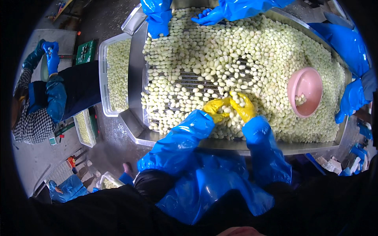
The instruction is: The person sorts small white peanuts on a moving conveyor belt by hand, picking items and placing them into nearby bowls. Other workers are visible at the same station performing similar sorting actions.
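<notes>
A thick layer of pale green, oval, grape-like pieces (265, 59) covers a stainless-steel sorting table in front of me. My left hand (215, 108), in a yellow glove, curls around a few of them. Close beside it, my right hand (245, 108), also yellow-gloved, cups several pieces between thumb and fingers. More pieces show between my two palms, just above the layer. Both hands are near the table's front edge. Under the thinner part of the layer, metal bars (192, 79) are visible.
A pink bowl (313, 97) with a few pieces lies tilted on the heap at right. Co-workers' blue sleeves (158, 17) and gloved hand (211, 17) reach over the far side. A white plastic crate (103, 88) of pieces stands left. Steel rims (307, 148) edge the table.
</notes>
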The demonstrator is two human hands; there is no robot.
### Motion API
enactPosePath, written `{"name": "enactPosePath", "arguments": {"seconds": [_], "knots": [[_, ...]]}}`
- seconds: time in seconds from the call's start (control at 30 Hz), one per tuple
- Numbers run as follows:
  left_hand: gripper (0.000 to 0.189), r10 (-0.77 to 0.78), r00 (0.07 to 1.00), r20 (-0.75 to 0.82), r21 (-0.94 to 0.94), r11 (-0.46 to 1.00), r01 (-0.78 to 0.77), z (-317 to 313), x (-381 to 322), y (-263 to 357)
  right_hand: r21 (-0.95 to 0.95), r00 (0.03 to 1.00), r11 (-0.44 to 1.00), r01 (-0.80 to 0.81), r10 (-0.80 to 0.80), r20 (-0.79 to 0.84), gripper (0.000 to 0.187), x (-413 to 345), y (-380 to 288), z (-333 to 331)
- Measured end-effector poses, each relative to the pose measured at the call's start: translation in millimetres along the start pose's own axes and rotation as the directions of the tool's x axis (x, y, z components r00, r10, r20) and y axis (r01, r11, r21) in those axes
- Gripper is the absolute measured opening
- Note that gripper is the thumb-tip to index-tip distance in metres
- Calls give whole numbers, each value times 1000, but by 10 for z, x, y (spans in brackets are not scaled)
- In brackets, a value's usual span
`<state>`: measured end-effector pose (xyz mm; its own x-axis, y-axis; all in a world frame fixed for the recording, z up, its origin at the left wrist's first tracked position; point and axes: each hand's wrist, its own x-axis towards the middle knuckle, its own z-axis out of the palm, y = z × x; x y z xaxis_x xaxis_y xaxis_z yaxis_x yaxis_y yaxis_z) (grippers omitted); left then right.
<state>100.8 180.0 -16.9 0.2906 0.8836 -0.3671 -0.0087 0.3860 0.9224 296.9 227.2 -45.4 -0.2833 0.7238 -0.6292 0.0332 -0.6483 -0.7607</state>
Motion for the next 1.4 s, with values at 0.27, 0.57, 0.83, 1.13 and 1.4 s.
{"name": "enactPosePath", "arguments": {"seconds": [0.27,0.57,0.83,1.13,1.4], "knots": [[44,-308,853,-422,241,868,433,-533,-784,25,-110,963,993,29,-57,-263,55,-885,477,-1401],[76,132,991,-38,628,774,-79,331,-388,18,-421,982,898,127,-173,-73,91,-677,351,-308],[23,374,919,-127,255,907,-334,330,-346,-362,194,985,981,-18,51,-167,39,-904,105,-525],[40,-601,798,48,-603,620,502,81,-868,-349,-315,987,946,-77,116,108,79,-1163,657,-816],[56,-237,954,184,-7,970,243,208,-836,412,-538,968,809,234,-248,47,60,-543,-382,-145]]}}
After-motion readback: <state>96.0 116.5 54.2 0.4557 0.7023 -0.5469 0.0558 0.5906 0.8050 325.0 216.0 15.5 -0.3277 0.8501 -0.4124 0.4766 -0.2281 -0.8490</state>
